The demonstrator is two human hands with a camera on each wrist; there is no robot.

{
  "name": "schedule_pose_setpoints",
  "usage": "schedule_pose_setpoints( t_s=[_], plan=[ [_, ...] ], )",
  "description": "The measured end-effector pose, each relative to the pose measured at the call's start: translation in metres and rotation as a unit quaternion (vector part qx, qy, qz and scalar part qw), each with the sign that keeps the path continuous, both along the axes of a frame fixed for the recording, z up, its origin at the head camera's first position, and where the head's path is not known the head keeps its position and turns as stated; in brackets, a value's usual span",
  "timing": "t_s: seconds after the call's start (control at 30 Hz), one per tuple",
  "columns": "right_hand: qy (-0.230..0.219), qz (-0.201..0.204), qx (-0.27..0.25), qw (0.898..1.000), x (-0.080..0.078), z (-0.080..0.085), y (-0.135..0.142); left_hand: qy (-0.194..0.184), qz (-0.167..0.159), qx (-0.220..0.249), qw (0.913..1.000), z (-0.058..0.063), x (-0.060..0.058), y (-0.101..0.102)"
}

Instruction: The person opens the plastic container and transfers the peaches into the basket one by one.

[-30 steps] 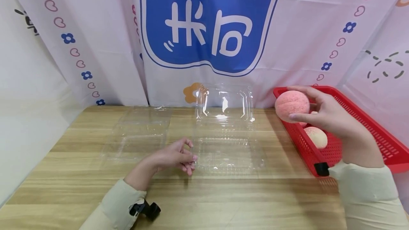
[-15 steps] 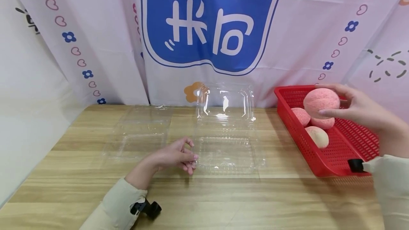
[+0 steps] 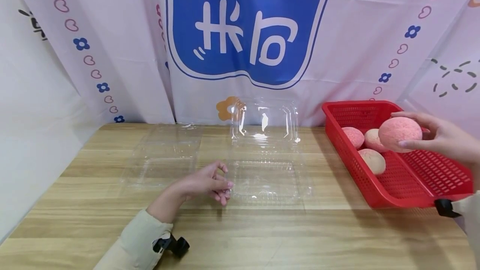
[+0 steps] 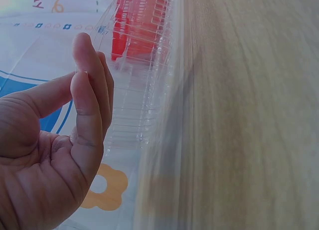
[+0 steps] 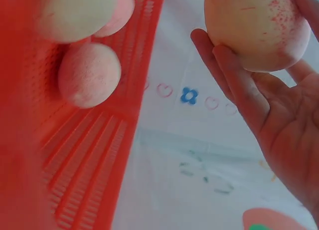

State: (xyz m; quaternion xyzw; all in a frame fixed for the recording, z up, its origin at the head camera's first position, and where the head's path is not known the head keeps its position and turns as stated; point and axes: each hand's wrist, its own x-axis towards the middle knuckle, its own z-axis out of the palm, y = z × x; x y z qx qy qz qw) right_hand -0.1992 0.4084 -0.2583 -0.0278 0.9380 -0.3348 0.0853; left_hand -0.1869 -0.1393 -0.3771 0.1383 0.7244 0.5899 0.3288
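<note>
In the head view my right hand holds a pink peach between thumb and fingers, above the red basket. The right wrist view shows the same peach's cream, red-speckled underside, with fingers round it. Three other peaches, such as the cream one, lie in the basket's left part. My left hand is at the near left corner of a clear plastic clamshell container, pinching its edge between thumb and fingers. The container's lid stands raised at the back.
A second clear container, also unfolded, lies to the left on the wooden table. Behind the table hangs a white printed cloth with a blue panel. The basket stands along the table's right side.
My right hand has moved right and slightly nearer with the peach, over the basket's right part. More of the peaches in the basket now shows. The left hand keeps its place at the container.
</note>
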Motion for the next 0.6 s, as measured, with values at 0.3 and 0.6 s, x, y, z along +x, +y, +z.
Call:
schedule_pose_setpoints(
  t_s=[0.3,0.6],
  plan=[
    [-0.033,-0.047,-0.036,0.998,0.005,-0.013,0.029,-0.003,-0.003,0.004,1.0000,-0.001,0.001,0.000],
    [-0.004,-0.026,0.026,0.999,0.008,-0.040,0.049,-0.005,-0.005,0.007,0.9999,-0.001,0.001,0.001]
  ],
)
